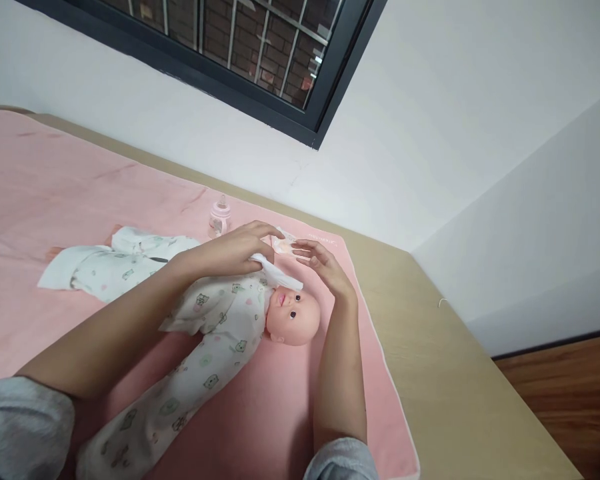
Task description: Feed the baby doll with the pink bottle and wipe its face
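Note:
A baby doll (295,317) lies on its back, dressed in white clothes with a small animal print. Its head points right and its legs left. My left hand (245,248) is above the doll's chest, with a white tissue (280,275) pinched in its fingers. The tissue hangs beside the doll's face and covers part of its far side. Beyond the head, my right hand (324,263) is raised with fingers apart and nothing visible in them. A small white and pink packet (283,241) lies behind both hands; whether any finger touches it I cannot tell.
A pink baby bottle (221,217) stands behind the doll. The pink mat (380,413) covers much of the wooden tabletop (430,347). A white wall (360,180) with a dark-framed, barred window (313,127) rises behind the table.

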### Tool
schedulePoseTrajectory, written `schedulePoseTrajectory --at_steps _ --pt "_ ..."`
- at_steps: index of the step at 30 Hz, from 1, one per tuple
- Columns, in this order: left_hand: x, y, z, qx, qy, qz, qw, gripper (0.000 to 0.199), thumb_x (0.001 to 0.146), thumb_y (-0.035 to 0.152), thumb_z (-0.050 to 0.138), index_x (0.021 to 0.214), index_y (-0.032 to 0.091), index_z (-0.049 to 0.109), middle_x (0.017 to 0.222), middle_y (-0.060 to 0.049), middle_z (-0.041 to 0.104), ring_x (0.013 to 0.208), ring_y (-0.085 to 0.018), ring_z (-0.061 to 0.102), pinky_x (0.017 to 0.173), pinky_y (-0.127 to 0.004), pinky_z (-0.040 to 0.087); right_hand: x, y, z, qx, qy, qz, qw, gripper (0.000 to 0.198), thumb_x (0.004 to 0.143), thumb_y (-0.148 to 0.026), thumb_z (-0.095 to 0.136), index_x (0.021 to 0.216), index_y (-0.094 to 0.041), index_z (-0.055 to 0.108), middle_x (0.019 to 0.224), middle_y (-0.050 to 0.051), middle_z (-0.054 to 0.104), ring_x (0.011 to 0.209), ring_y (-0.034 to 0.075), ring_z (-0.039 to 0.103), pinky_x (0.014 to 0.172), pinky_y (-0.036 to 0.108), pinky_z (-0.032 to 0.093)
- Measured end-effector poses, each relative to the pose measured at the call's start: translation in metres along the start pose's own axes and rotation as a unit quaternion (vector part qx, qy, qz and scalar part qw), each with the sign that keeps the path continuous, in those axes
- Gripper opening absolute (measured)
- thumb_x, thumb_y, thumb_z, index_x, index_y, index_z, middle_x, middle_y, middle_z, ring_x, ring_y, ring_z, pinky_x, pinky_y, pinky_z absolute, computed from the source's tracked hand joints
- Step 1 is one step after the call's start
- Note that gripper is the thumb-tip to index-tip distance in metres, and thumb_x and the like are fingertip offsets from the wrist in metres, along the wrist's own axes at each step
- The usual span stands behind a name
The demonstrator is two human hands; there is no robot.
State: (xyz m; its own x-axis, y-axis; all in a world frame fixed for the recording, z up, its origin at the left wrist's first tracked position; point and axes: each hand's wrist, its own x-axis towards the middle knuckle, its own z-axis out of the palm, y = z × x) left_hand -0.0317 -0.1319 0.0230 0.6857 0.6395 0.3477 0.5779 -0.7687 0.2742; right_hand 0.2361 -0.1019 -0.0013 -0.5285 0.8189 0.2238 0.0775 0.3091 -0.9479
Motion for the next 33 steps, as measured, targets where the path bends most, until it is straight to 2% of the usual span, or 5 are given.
schedulePoseTrajectory --at_steps 4,15,21,25,33 --pt "0.001 -0.006 -0.002 -0.027 0.045 -0.056 0.997 0.037 0.076 0.014 0.047 0.099 0.024 0.075 0.138 -0.005 0.057 0.128 -0.027 0.05 0.11 -0.043 0.038 -0.003 -0.036 0.028 -0.064 -0.066 -0.016 0.996 0.061 0.077 -0.06 0.072 0.129 -0.031 0.058 0.138 0.006 0.057 0.133 0.025 0.051 0.116 0.048 0.036" --pt "0.0 -0.007 -0.008 -0.123 0.119 -0.207 0.963 0.033 0.077 0.026 0.05 0.1 0.022 0.073 0.101 -0.003 0.075 0.094 -0.026 0.067 0.082 -0.032 0.049 -0.005 -0.046 0.07 -0.228 0.027 0.009 0.973 0.091 0.074 -0.037 0.078 0.152 -0.037 0.03 0.138 0.006 0.054 0.124 0.027 0.053 0.107 0.047 0.043" --pt "0.0 -0.009 -0.009 -0.119 0.123 -0.209 0.963 0.029 0.083 0.037 0.05 0.092 0.019 0.072 0.084 -0.004 0.073 0.08 -0.026 0.065 0.07 -0.03 0.046 0.005 -0.034 0.064 -0.263 0.106 -0.004 0.959 0.055 0.081 -0.021 0.058 0.135 -0.027 0.053 0.119 0.004 0.066 0.102 0.022 0.06 0.097 0.041 0.048" --pt "-0.002 -0.014 -0.01 -0.142 0.138 -0.201 0.959 0.032 0.085 0.035 0.05 0.103 0.02 0.071 0.098 -0.003 0.074 0.093 -0.026 0.066 0.076 -0.03 0.046 0.008 -0.03 0.052 -0.164 0.118 0.005 0.979 0.039 0.079 -0.024 0.06 0.118 -0.022 0.062 0.116 0.004 0.068 0.099 0.019 0.061 0.093 0.034 0.048" --pt "-0.015 -0.034 -0.028 -0.163 0.154 -0.279 0.934 0.05 0.084 0.041 0.056 0.13 0.022 0.057 0.097 -0.003 0.075 0.103 -0.026 0.067 0.087 -0.033 0.048 0.004 -0.021 0.018 -0.015 0.246 0.074 0.966 0.046 0.067 -0.024 0.064 0.113 -0.022 0.06 0.109 0.004 0.067 0.098 0.021 0.062 0.083 0.032 0.052"
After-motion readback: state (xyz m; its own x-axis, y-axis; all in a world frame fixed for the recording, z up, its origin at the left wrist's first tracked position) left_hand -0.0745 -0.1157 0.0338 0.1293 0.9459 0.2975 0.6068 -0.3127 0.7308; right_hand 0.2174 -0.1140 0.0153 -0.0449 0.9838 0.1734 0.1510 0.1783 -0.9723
